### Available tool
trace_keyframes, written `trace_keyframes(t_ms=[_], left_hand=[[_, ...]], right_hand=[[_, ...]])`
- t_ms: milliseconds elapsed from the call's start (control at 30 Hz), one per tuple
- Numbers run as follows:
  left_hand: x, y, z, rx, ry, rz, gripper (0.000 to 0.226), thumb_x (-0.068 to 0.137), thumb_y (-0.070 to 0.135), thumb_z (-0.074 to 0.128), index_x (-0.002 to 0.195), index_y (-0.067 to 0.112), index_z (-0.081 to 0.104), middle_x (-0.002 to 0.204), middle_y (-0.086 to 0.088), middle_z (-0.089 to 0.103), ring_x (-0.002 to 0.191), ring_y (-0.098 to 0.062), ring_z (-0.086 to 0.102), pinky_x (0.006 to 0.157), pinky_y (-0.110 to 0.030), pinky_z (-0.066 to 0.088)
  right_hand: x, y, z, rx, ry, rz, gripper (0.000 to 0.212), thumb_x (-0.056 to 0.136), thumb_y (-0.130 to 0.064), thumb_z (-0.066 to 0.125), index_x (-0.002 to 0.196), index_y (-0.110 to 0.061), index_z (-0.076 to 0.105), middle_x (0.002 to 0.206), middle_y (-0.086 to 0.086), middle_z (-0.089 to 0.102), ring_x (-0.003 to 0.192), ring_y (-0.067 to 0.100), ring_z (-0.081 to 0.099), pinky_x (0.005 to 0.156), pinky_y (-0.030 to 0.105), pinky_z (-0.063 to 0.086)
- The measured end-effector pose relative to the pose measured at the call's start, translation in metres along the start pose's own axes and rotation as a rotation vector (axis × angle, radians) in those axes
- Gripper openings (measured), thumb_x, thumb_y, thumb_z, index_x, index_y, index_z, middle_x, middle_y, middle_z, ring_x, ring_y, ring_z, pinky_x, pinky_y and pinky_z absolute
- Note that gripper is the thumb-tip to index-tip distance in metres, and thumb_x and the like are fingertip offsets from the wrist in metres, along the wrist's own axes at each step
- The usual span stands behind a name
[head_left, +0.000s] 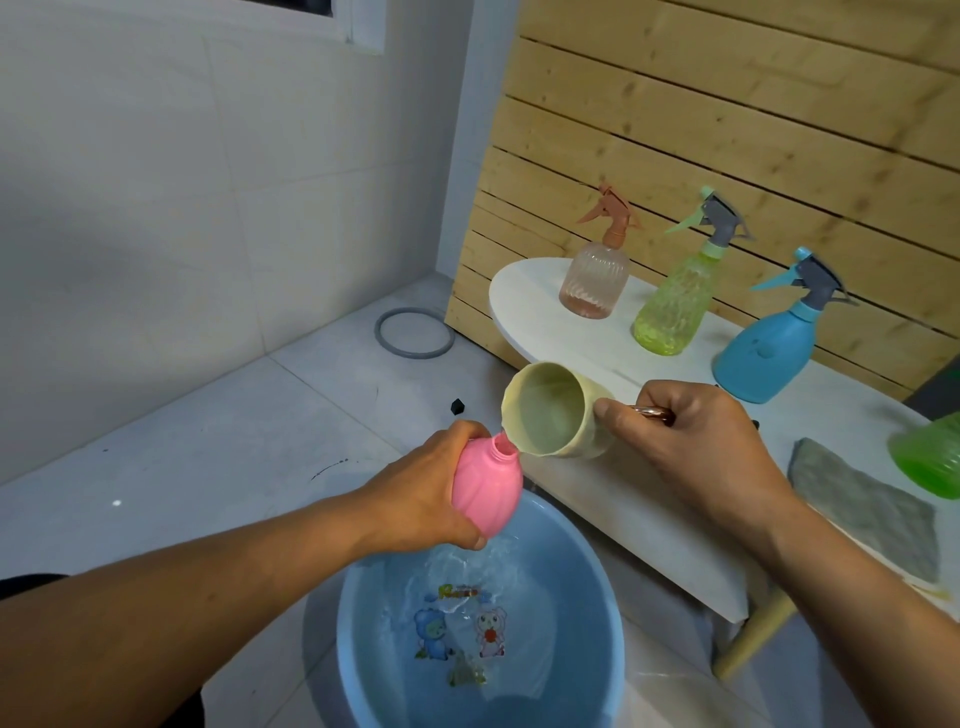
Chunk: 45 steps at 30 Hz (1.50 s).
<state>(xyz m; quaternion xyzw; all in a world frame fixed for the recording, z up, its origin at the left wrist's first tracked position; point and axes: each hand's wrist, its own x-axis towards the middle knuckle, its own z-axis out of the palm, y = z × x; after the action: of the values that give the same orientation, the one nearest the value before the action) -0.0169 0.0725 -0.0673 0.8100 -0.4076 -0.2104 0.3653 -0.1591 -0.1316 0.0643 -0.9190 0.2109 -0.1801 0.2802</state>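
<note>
Plainly, everything turned on the meeting of two openings: the lower lip of the cream cup (550, 410) lay right against the narrow neck of the pink bottle (485, 491), just above and to the right of it. The right hand (696, 447) gripped the cup by its handle, fingers curled round it. The cup was tipped almost onto its side, its long axis running leftward from the hand. The left hand (431, 499) wrapped the bottle's belly and held it tilted, neck up and leaning toward the cup, above the blue basin (358, 597) of water on the floor. The left hand was nearer the neck, so aiming likely fell to it and the tilt to the right.
</note>
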Motion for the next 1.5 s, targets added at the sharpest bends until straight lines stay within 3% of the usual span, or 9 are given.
trace_keyframes(t_ms=[1033, 1500], left_hand=[[-0.0010, -0.0012, 0.0011, 0.038, -0.007, -0.001, 0.101, 0.060, 0.042, 0.096, 0.135, 0.048, 0.027, 0.131, 0.014, 0.045, 0.113, -0.016, 0.056, 0.082, -0.037, 0.061], [-0.0014, -0.0028, 0.0027, 0.063, -0.003, -0.001, 0.102, 0.060, 0.043, 0.096, 0.135, 0.048, 0.026, 0.131, 0.016, 0.044, 0.113, -0.014, 0.055, 0.079, -0.030, 0.059]], right_hand=[[-0.0041, -0.0026, -0.0002, -0.072, 0.029, -0.047, 0.052, 0.086, -0.053, 0.070, 0.055, -0.018, 0.046, 0.046, -0.009, 0.040, 0.048, 0.012, 0.034, 0.052, 0.033, 0.031], [-0.0059, -0.0056, 0.0016, -0.106, 0.048, -0.071, 0.051, 0.085, -0.055, 0.068, 0.053, -0.022, 0.046, 0.047, -0.012, 0.046, 0.050, 0.013, 0.037, 0.052, 0.035, 0.037]])
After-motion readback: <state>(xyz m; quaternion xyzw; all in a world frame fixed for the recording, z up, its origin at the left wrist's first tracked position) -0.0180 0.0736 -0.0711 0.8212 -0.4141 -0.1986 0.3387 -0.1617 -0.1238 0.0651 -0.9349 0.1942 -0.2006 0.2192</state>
